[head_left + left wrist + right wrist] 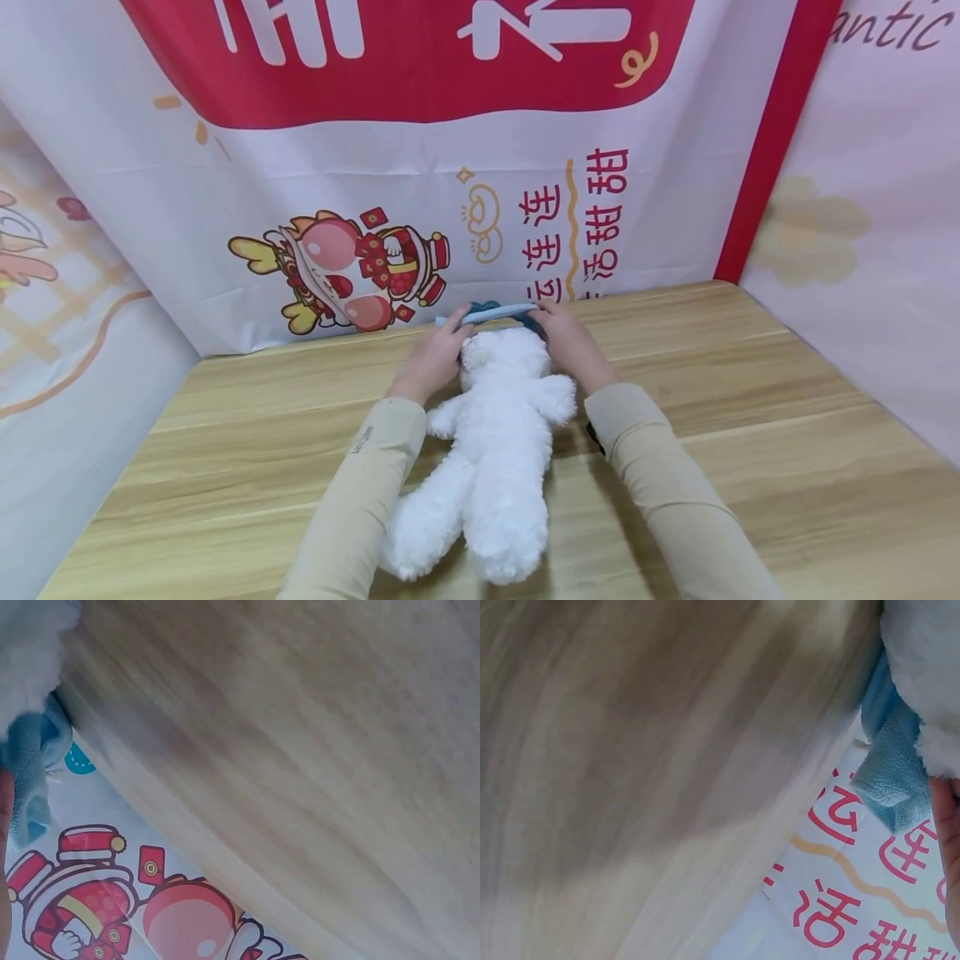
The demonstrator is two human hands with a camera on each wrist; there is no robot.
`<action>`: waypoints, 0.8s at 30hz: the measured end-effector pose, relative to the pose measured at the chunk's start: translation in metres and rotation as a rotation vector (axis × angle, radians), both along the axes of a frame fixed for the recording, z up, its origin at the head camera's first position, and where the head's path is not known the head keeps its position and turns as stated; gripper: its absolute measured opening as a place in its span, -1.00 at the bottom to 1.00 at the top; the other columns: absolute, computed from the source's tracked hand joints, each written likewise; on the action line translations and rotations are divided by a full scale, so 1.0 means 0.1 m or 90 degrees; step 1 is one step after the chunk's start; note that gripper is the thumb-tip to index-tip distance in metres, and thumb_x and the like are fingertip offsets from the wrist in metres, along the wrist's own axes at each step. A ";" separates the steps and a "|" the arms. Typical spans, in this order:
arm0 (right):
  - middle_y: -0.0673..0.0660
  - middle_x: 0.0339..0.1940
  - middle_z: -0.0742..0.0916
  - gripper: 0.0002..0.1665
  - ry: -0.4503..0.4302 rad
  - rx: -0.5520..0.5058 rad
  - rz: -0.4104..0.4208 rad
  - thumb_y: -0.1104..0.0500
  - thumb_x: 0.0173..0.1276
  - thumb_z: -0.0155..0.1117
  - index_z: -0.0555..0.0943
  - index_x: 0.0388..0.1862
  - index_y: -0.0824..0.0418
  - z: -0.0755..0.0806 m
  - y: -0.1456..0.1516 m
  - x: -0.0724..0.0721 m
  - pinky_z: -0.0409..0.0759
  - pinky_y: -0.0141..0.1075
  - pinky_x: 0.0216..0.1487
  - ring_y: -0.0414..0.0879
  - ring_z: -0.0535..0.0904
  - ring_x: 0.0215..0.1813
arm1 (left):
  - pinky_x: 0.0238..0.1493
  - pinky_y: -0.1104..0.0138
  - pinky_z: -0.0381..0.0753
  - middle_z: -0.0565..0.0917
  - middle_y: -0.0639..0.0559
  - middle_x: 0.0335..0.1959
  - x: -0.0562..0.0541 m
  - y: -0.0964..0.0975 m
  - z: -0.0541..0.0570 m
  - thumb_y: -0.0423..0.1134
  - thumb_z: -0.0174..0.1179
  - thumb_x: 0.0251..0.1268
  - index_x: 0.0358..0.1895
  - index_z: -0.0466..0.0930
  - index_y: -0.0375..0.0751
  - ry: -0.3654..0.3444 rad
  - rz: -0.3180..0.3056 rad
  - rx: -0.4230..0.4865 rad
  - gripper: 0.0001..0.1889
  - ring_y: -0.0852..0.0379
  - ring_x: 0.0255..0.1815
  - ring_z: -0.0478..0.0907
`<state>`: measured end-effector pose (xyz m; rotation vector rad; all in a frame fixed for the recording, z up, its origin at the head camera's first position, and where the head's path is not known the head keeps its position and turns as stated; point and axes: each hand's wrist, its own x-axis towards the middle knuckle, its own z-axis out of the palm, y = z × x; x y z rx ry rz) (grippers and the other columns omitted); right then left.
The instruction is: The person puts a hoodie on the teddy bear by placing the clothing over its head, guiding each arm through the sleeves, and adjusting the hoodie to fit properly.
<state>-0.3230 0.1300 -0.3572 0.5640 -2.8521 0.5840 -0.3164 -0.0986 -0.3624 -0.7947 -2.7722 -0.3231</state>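
Observation:
A white plush toy (pixel 502 433) lies on the wooden table, its head toward the back wall and its legs toward me. Around the top of its head is a light blue cloth band (pixel 491 314), soft like towelling in the right wrist view. My left hand (pixel 433 357) pinches the band's left end beside the head. At the other side my right hand (pixel 572 346) holds the band's right end between thumb and fingers. In the wrist views, folds of blue cloth (pixel 896 769) hang beside the white fur (pixel 926 667), and only finger edges show.
The wood-grain table (pixel 712 400) ends at a printed fabric backdrop (pixel 420 158) just beyond my hands. More printed fabric walls rise at left and right (pixel 877 208). A dark strap (pixel 595 437) shows under my right sleeve.

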 end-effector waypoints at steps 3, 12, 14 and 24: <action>0.33 0.43 0.35 -0.35 -0.008 0.013 0.010 0.58 0.24 0.02 0.36 0.34 0.36 -0.02 0.02 0.00 0.31 -0.03 0.42 0.22 0.28 0.44 | -0.23 0.26 0.64 0.17 -0.08 0.50 -0.01 0.02 -0.01 -0.57 0.05 0.22 0.31 0.36 -0.28 0.011 -0.005 -0.016 -0.46 -0.12 -0.06 0.61; 0.33 0.35 0.43 -0.44 0.048 0.082 0.080 0.55 0.32 -0.01 0.39 0.30 0.31 -0.04 0.08 0.03 0.38 0.01 0.37 0.22 0.35 0.38 | -0.41 0.35 0.56 0.06 -0.05 0.54 -0.03 0.04 -0.02 -0.58 0.11 0.18 0.34 0.29 -0.28 -0.009 0.013 -0.022 -0.40 -0.03 -0.36 0.58; 0.33 0.37 0.40 -0.39 0.038 0.084 0.082 0.57 0.28 0.04 0.38 0.32 0.30 -0.04 0.09 0.03 0.37 0.01 0.38 0.22 0.33 0.40 | -0.40 0.34 0.57 0.05 -0.04 0.55 -0.03 0.04 -0.02 -0.57 0.11 0.19 0.35 0.28 -0.27 -0.013 0.018 -0.027 -0.39 -0.04 -0.33 0.59; 0.35 0.33 0.46 -0.37 -0.008 0.058 0.098 0.42 0.18 0.26 0.42 0.28 0.31 -0.18 0.12 -0.01 0.35 0.04 0.38 0.25 0.38 0.35 | -0.56 0.40 0.50 0.08 -0.02 0.54 -0.04 0.06 -0.16 -0.61 -0.04 0.27 0.38 0.30 -0.18 0.003 0.019 -0.060 -0.41 0.04 -0.54 0.52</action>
